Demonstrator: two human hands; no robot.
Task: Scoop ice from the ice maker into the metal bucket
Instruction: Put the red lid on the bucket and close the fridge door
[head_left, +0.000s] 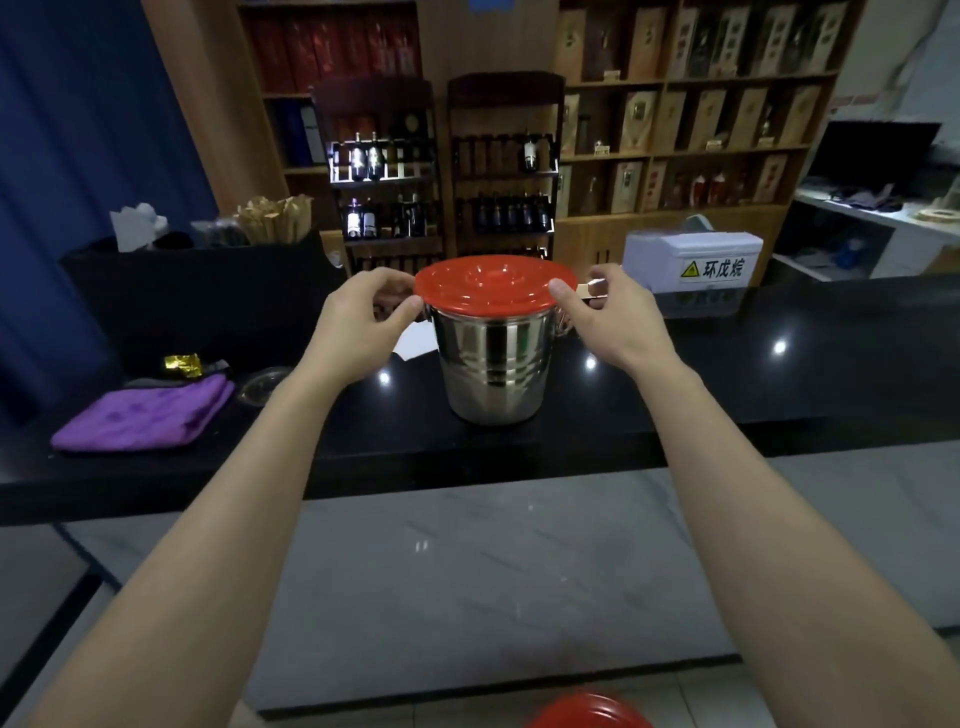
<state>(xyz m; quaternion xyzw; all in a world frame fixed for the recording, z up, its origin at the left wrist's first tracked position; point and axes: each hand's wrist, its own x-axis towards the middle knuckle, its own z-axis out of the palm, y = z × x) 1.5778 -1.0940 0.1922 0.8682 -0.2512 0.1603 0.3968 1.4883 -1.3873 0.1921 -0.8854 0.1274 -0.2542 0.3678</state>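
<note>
The left hand (363, 312) pinches the left edge of the red lid (493, 286), thumb below and curled fingers above. The right hand (613, 312) grips the opposite edge, thumb on the rim; its fingers curl behind, so their hold is hidden. The lid sits on the metal bucket (493, 364), a shiny steel pail with faint ribs, upright on the black counter (779, 384). The bucket's side handles are mostly covered by the hands. Left of the bucket lies a purple cloth (145, 415); behind it to the right stands a white box (696, 260). Nearer than the bucket, a red round thing (587, 714) is cut off by the bottom edge.
</note>
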